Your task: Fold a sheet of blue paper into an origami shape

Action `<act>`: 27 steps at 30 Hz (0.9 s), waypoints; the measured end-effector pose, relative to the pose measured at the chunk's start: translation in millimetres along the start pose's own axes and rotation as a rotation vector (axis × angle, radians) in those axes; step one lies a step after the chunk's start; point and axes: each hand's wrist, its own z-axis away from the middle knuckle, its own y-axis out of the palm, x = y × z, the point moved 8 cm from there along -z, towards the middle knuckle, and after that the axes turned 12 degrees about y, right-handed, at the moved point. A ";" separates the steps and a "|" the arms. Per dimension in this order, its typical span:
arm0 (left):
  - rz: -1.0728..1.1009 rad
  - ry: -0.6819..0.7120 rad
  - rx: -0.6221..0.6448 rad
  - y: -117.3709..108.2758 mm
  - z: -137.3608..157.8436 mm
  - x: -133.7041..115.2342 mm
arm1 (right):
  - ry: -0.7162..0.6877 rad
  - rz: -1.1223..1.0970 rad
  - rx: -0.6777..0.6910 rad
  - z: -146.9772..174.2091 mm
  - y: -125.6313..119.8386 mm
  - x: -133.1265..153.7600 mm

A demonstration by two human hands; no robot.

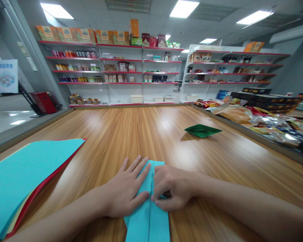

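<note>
Your spread left hand (123, 191) likely steadies the blue paper (159, 223); whether your curled right hand (175, 186) pinches it, I cannot tell.

The wood-grained counter (111, 134), with a raised dull edging, reflects pale patches of light. On it lie a folded blue strip (159, 223), creased lengthwise, at the near middle; a blue-topped paper stack (37, 164) at the left; and a green boat (203, 131) farther off, right of centre.
</note>
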 end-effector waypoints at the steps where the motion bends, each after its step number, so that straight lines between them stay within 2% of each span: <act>1: -0.001 0.001 -0.003 0.3 0.0 0.2 | -0.003 0.015 -0.009 -0.2 0.5 1.8; 6: -0.008 0.018 -0.021 2.1 -1.0 0.5 | 0.012 0.104 -0.022 -2.7 0.3 9.7; 16: -0.004 0.032 -0.039 3.5 -1.0 1.6 | -0.008 0.121 0.027 -2.1 3.7 16.4; 27: -0.005 0.025 -0.031 3.2 -2.3 1.4 | 0.012 0.036 0.034 -0.5 6.8 16.9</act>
